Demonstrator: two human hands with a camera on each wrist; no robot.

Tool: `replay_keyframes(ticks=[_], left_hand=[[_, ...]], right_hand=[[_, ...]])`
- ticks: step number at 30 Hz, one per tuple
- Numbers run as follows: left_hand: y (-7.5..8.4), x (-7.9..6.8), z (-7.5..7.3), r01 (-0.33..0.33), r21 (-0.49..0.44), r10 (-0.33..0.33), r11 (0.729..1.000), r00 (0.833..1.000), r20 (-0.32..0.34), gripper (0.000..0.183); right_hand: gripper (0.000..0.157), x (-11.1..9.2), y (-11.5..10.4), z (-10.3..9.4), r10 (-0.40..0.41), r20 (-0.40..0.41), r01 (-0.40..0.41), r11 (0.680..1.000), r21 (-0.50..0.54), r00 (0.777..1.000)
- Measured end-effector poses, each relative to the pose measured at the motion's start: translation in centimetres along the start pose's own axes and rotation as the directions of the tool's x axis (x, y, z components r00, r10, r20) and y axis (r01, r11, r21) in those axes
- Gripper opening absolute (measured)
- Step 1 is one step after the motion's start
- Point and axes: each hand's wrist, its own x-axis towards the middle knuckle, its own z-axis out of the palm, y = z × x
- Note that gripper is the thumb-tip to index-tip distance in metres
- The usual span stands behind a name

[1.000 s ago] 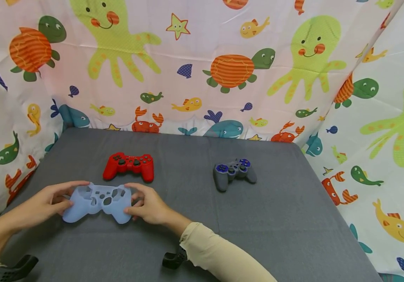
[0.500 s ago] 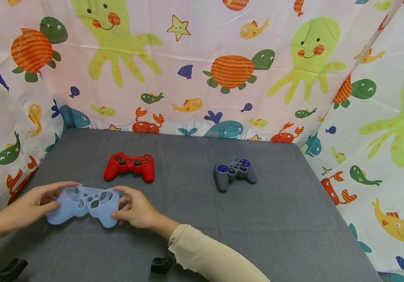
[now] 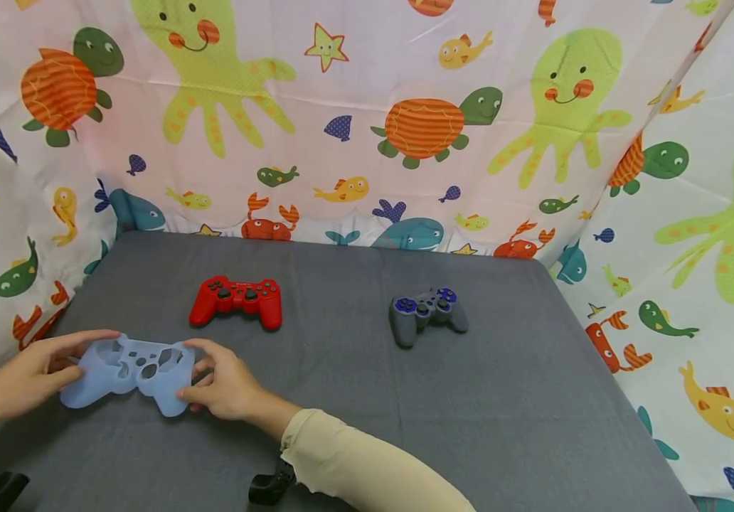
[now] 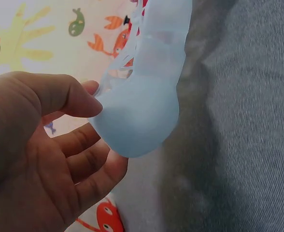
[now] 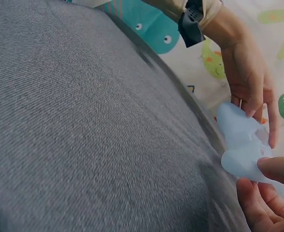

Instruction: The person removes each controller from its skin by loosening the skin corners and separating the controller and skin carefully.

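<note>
A pale blue, translucent silicone controller cover (image 3: 125, 385) with cut-outs for sticks and buttons is held up at the left of the head view. My left hand (image 3: 37, 373) pinches its left grip between thumb and fingers; the left wrist view shows the thumb tip on the rounded end of the cover (image 4: 137, 116). At the opposite end, my right hand (image 3: 222, 380) pinches the right grip, thumb in front and forefinger along the top corner. In the right wrist view both hands meet the cover (image 5: 243, 145) from either side.
Behind the cover lies a red game controller (image 3: 236, 302) on the grey cloth-covered table (image 3: 501, 412). Farther right is a dark grey controller (image 3: 427, 314) with blue buttons. A curtain (image 3: 354, 85) printed with sea animals hangs along the back and sides.
Both hands have carried the cover leftward across the head view, away from below the red controller. Their pinch on it stays the same, and the two controllers have not moved.
</note>
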Motion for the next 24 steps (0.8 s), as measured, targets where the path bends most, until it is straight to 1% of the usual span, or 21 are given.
replay_keyframes(ticks=[6, 9, 17, 19, 22, 24], left_hand=[[-1.4, -0.2, -0.1, 0.047, 0.029, -0.048, 0.998, 0.999, 0.019, 0.058], [-2.1, -0.2, -0.2, 0.056, 0.043, -0.057, 0.998, 0.998, 0.026, 0.058], [-3.9, -0.9, -0.6, 0.075, 0.000, -0.075, 0.997, 0.997, 0.030, 0.063], [-4.4, -0.9, -0.7, 0.081, 0.009, -0.081, 0.997, 0.996, 0.028, 0.063], [-4.9, -0.7, -1.1, 0.122, 0.043, -0.124, 0.992, 0.991, 0.054, 0.063], [-5.1, -0.6, -1.4, 0.153, 0.090, -0.161, 0.984, 0.983, 0.092, 0.063]], right_hand=[[0.070, 0.5, -0.4, 1.2, 0.011, -0.003, -0.011, 1.000, -0.027, 1.000], [0.070, 0.7, -0.7, 1.6, 0.019, -0.008, -0.019, 0.999, -0.039, 1.000], [0.072, 1.6, -1.4, 3.3, 0.055, -0.003, -0.056, 0.995, -0.077, 0.998], [0.072, 1.9, -1.5, 3.5, 0.059, -0.010, -0.060, 0.995, -0.085, 0.998], [0.072, 2.2, -1.5, 3.6, 0.062, -0.014, -0.062, 0.994, -0.086, 0.998], [0.072, 2.5, -1.4, 3.6, 0.060, -0.008, -0.060, 0.995, -0.084, 0.998]])
